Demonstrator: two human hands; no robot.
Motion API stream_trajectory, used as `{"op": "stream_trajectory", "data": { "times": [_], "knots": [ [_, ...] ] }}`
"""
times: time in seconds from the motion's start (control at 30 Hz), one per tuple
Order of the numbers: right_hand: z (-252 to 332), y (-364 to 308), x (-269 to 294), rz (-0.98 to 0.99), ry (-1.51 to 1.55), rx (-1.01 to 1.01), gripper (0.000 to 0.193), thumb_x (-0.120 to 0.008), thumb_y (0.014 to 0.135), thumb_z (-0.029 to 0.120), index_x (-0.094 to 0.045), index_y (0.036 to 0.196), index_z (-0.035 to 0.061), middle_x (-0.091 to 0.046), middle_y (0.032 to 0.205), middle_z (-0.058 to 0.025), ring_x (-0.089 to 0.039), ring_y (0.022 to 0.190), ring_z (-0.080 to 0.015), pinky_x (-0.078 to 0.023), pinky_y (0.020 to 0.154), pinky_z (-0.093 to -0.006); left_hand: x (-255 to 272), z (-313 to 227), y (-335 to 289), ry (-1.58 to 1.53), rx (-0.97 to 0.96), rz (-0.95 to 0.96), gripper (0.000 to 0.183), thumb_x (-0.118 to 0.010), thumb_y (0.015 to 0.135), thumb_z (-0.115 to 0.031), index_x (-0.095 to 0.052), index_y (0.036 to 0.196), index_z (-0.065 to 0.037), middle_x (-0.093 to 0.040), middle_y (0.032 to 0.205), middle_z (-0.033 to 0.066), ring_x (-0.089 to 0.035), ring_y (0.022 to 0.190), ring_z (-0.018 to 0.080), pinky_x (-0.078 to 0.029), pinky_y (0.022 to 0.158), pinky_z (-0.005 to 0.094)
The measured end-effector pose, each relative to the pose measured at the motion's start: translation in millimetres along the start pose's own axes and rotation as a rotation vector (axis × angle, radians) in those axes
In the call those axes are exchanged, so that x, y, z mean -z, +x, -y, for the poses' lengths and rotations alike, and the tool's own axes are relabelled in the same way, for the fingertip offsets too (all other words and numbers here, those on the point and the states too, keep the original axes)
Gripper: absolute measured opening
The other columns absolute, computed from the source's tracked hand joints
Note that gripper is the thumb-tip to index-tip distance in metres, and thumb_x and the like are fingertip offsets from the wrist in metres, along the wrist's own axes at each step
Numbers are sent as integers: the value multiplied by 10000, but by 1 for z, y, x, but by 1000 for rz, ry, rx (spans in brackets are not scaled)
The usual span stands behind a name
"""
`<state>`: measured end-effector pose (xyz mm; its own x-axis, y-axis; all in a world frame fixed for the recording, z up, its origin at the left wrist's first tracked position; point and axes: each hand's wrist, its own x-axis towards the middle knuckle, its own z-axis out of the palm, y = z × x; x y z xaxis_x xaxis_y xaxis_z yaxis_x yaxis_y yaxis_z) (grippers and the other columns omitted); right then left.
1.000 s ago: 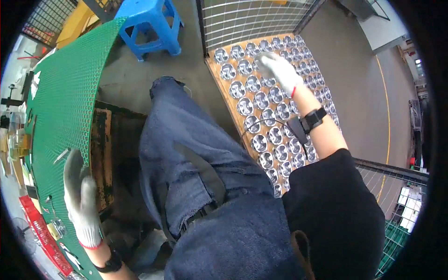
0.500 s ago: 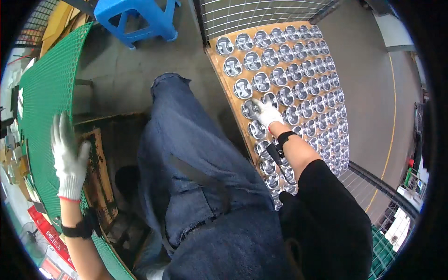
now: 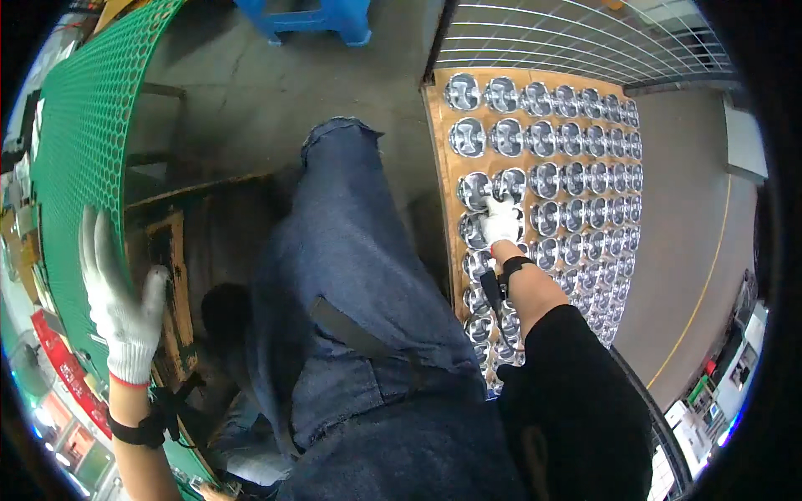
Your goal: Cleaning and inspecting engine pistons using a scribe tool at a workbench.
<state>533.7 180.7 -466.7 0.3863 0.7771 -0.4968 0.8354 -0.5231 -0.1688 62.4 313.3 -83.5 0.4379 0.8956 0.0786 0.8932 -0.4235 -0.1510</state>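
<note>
My right hand (image 3: pixel 501 222), in a white knit glove, is over the left side of a wooden board (image 3: pixel 447 179) covered with rows of shiny metal pistons (image 3: pixel 467 136). Its fingertips touch the near edges of two neighbouring pistons, one of them a round piston (image 3: pixel 474 190) at the board's left edge. Those fingers look slightly apart, and I see no piston lifted; the palm hides part of the pistons below it. My left hand (image 3: pixel 121 292), gloved too, is open beside a green mesh-covered table (image 3: pixel 92 125), fingers stretched and thumb apart, holding nothing.
A wire-mesh fence (image 3: pixel 551 37) borders the board's far end. The blue plastic stool (image 3: pixel 322 21) stands on the floor ahead. A worn wooden frame (image 3: pixel 174 292) is below the table's edge, and a yellow line (image 3: pixel 697 309) crosses the floor at right.
The view has shifted, so the board sits further right. My right hand has moved from the left-edge piston towards the gap between two pistons, its fingers closer together. My left hand stays open.
</note>
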Motion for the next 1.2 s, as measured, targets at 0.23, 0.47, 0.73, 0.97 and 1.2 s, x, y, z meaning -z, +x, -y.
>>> {"op": "stream_trajectory", "data": {
  "times": [0.23, 0.47, 0.73, 0.97, 1.2],
  "knots": [
    [-12, 8, -3, -48, 288, 172, 317, -636, 785, 96, -666, 1088, 182, -556, 1159, -237, -570, 1054, -399, -462, 922, -442, 8, 0, -3, 35, 28, 9, 815, -697, 753, -198, -333, 1453, 9, -344, 1478, 265, -352, 1345, 448, -292, 1118, 499],
    [5, -13, 25, 287, 1480, -292, 437, -442, 925, -29, -455, 1348, 81, -598, 902, -67, -581, 612, -153, -478, 460, -286, 18, -16, -1, -15, 141, 67, 829, -762, 660, -131, -412, 1406, -39, -364, 1463, 263, -359, 1348, 440, -306, 1118, 509],
    [48, -71, 171, 561, 1775, -113, 349, -518, 959, 379, -616, 1041, 55, -693, 821, -93, -699, 700, -220, -599, 624, -343, 21, -2, -8, -136, 95, -115, 785, -773, 684, -321, -448, 1357, -80, -430, 1387, 244, -409, 1276, 443, -322, 1064, 562],
    [260, -151, 328, 166, 1326, 801, 340, -477, 1004, 279, -569, 1224, 36, -661, 1070, -105, -672, 900, -193, -575, 770, -330, 15, 8, -34, -259, 88, -208, 731, -729, 724, -377, -464, 1334, -74, -435, 1359, 231, -409, 1268, 430, -309, 1040, 626],
    [522, -158, 343, -549, 259, 1477, 339, -606, 735, -31, -648, 1044, 103, -604, 1150, -150, -585, 1113, -322, -479, 937, -362, 74, -11, -134, -558, -145, 9, 638, -700, 762, -358, -513, 1298, -67, -414, 1379, 216, -391, 1292, 412, -342, 1052, 566]
  ]
}}
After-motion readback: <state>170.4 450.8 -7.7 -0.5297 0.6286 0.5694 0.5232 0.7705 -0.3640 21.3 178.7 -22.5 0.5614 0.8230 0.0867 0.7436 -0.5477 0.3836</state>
